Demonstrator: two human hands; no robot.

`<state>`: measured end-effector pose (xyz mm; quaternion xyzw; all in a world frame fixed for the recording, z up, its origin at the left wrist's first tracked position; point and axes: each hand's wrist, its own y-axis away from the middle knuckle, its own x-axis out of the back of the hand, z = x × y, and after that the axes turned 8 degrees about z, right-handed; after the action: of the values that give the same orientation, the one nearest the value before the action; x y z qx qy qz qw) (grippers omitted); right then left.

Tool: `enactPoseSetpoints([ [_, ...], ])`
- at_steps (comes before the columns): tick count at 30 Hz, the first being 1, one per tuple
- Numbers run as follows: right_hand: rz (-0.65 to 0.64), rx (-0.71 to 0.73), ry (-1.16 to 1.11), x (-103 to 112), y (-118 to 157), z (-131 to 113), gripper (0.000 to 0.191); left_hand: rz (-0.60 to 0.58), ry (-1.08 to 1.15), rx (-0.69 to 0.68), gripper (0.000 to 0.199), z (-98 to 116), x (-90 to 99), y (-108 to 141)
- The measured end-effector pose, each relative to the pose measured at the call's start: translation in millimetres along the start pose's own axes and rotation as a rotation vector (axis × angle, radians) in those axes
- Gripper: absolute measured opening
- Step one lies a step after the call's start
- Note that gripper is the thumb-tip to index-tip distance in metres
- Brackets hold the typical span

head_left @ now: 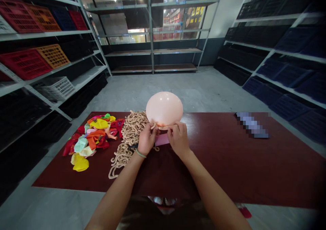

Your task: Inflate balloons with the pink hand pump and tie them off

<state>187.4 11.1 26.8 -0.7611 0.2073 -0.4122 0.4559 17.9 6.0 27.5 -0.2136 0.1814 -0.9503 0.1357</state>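
A pale pink inflated balloon stands at the middle of the table's far side, just beyond both hands. My left hand, with a green band on its wrist, pinches a short beige cord at the balloon's lower edge. My right hand is closed in a pinch at the other side of that edge, on what looks like the same cord. The balloon's neck is mostly hidden by my fingers. Beneath the hands lies a pink object, partly covered. Left of my left hand spreads a heap of beige cords.
Several limp coloured balloons are piled on the left of the dark red table. A blurred-out flat object lies at the far right. Shelves with crates flank the room, and a metal rack stands behind.
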Motion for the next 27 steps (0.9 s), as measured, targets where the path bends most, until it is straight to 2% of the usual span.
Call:
enactPoseSetpoints([
  [4,-0.048,0.020,-0.059,-0.4,2.6,-2.4,0.013,0.006,0.071,0.050,0.021,-4.4,-1.5,0.7],
  [10,-0.022,-0.038,-0.125,0.4,-2.1,0.5,0.025,0.038,0.167,0.008,0.023,0.5,-6.3,-3.2],
  [14,0.008,-0.047,-0.160,-2.7,-4.5,8.2,0.036,0.024,0.229,0.040,0.025,5.5,-13.5,-23.7],
  [18,0.010,-0.089,-0.130,-5.9,-4.7,15.8,0.038,-0.008,0.247,0.105,0.027,1.3,-27.0,-53.8],
  [21,0.021,-0.146,-0.110,-7.7,-3.6,21.3,0.036,-0.066,0.255,0.121,0.042,-4.3,-34.4,-66.0],
  [24,0.032,-0.191,-0.113,-8.1,-2.4,25.9,0.034,-0.115,0.242,0.133,0.062,-6.6,-32.5,-63.4],
  [27,0.026,-0.200,-0.134,-7.9,-1.6,27.3,0.032,-0.095,0.264,0.148,0.054,-5.3,-22.5,-53.3],
])
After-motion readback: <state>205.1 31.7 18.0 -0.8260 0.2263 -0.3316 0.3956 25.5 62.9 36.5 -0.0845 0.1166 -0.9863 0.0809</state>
